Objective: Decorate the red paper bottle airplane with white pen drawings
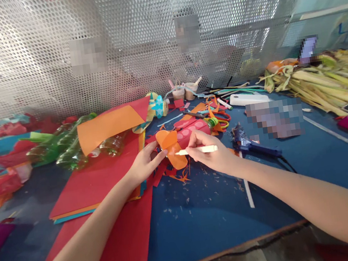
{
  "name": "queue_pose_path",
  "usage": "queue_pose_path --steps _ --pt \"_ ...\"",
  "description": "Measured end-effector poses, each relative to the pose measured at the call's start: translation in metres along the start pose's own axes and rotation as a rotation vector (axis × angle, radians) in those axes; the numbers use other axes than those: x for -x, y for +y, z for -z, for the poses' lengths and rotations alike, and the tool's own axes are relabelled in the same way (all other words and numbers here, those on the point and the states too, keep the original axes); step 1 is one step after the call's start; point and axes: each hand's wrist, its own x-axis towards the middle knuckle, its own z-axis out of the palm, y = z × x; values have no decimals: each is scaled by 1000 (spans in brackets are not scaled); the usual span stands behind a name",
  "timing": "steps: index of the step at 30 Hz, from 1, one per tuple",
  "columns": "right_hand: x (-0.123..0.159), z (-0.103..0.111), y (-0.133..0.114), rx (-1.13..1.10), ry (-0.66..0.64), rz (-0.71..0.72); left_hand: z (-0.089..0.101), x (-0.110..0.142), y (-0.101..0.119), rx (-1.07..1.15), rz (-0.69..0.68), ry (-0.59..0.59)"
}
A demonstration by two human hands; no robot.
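My left hand (pixel 146 162) is closed on the left side of an orange paper piece (pixel 174 158) with rounded lobes, its thumb lying on the paper. That piece sits at the left end of a bottle wrapped in red paper with pink dots (pixel 193 130), whose green cap (pixel 213 121) points right. Whether the two are joined I cannot tell. Between thumb and fingers, my right hand (pixel 211 155) grips a white marker (pixel 207 148), tip touching or very near the orange paper. Paper scraps (pixel 180 175) lie just below.
Red card sheets (pixel 104 185) and green plastic bottles (pixel 72 147) lie left. Scissors (pixel 222 119), a blue glue gun (pixel 254 147) with a cord and a white strip (pixel 248 191) are right. Corn husks (pixel 319 84) fill the far right. Behind stands a perforated metal screen (pixel 135 36).
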Motion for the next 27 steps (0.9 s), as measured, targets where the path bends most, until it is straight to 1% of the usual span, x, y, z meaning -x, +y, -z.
queue_pose_path --steps 8,17,22,27 --pt "1 1 0 1 2 -19 -1 1 0 -14 -4 -2" --pt "0 0 0 -2 3 4 0 1 0 3 1 12" --pt "1 0 1 -2 -19 -17 -1 1 1 -2 5 10" --pt "0 0 1 10 0 -11 0 0 1 -22 0 3"
